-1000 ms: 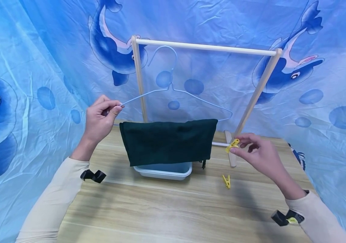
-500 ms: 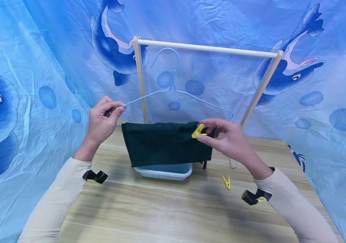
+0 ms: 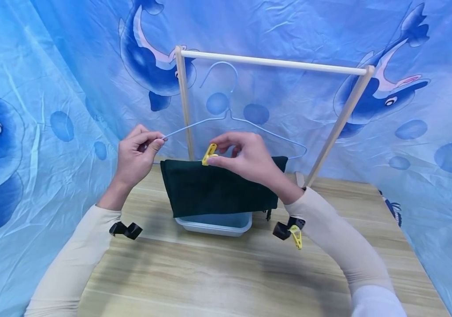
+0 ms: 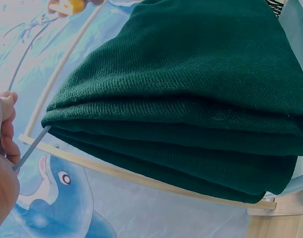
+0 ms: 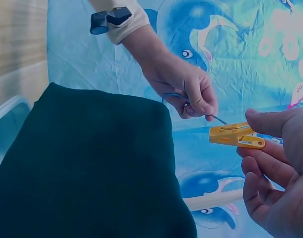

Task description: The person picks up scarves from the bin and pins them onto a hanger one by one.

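Yellow loose peg (image 3: pixel 298 241): lies on the worktop (image 3: pixel 210 273), between the pale basin (image 3: pixel 217 231) and the right edge.
Right hand (image 3: pixel 246 154): I see thumb and fingers pinching a second peg (image 3: pixel 209 155); whether that peg touches the hanger (image 3: pixel 229 114), I cannot tell.
Green cloth (image 3: pixel 218 189): hangs folded over the hanger's bottom bar, above the basin.
Left hand (image 3: pixel 136 149): grips the hanger's left end, hook upward.
Wooden rack (image 3: pixel 273 62): stands near the worktop's back edge, by my view.
Dolphin curtain (image 3: pixel 392 101): behind the rack.

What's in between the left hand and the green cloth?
In the left wrist view, part of the hanger runs from the left hand to the green cloth.
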Action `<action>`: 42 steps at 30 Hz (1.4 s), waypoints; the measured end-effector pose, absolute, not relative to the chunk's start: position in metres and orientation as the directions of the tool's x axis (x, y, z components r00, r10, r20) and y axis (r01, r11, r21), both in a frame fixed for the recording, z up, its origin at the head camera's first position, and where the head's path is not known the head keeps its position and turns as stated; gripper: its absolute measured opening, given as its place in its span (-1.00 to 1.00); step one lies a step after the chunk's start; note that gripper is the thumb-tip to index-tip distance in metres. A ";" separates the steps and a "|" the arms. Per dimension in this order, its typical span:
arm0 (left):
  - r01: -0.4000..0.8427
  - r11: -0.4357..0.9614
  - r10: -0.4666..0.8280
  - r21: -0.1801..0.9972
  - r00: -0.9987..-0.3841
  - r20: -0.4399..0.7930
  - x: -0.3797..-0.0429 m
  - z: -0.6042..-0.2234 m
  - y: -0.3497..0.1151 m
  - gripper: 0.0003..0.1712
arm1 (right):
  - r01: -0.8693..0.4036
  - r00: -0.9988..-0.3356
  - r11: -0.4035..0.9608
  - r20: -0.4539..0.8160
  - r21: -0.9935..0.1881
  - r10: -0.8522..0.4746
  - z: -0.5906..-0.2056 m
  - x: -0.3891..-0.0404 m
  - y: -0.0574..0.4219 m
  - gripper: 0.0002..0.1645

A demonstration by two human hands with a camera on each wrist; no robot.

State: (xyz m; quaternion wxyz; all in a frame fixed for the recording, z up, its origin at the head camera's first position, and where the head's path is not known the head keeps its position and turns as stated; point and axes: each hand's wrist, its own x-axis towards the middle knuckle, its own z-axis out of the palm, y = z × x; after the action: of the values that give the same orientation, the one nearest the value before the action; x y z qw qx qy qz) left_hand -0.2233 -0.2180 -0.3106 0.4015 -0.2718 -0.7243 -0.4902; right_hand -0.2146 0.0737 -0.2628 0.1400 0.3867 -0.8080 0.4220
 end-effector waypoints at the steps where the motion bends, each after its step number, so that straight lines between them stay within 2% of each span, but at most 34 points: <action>1: 0.786 0.373 -0.001 0.492 -0.530 0.848 -0.223 -0.311 -0.218 -0.83 | -0.740 -0.664 0.340 0.549 -0.580 -0.508 -0.262 -0.217 0.069 -0.61; 11: 0.773 0.397 -0.001 0.495 -0.538 0.843 -0.221 -0.312 -0.216 -0.85 | -0.755 -0.641 0.285 0.574 -0.591 -0.509 -0.264 -0.232 0.032 -0.69; 20: 0.781 0.396 0.007 0.483 -0.528 0.849 -0.221 -0.311 -0.215 -0.85 | -0.777 -0.589 0.146 0.626 -0.612 -0.511 -0.271 -0.240 0.005 -0.82; 25: 0.782 0.399 0.002 0.478 -0.522 0.853 -0.222 -0.312 -0.215 -0.85 | -0.788 -0.572 0.119 0.648 -0.604 -0.502 -0.276 -0.244 -0.008 -0.87; 31: 0.790 0.395 0.008 0.469 -0.513 0.858 -0.222 -0.313 -0.214 -0.86 | -0.802 -0.571 0.166 0.652 -0.574 -0.499 -0.280 -0.244 -0.017 -0.88; 42: 0.806 0.380 0.012 0.453 -0.494 0.869 -0.224 -0.312 -0.214 -0.88 | -0.776 -0.618 0.290 0.583 -0.561 -0.527 -0.278 -0.242 -0.024 -0.84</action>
State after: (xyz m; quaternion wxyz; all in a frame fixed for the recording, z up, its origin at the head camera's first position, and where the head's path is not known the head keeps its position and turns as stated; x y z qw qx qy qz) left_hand -0.2236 -0.2136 -0.3117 0.4146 -0.2844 -0.7197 -0.4788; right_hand -0.2421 -0.0242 -0.2783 0.1442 0.4124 -0.7899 0.4303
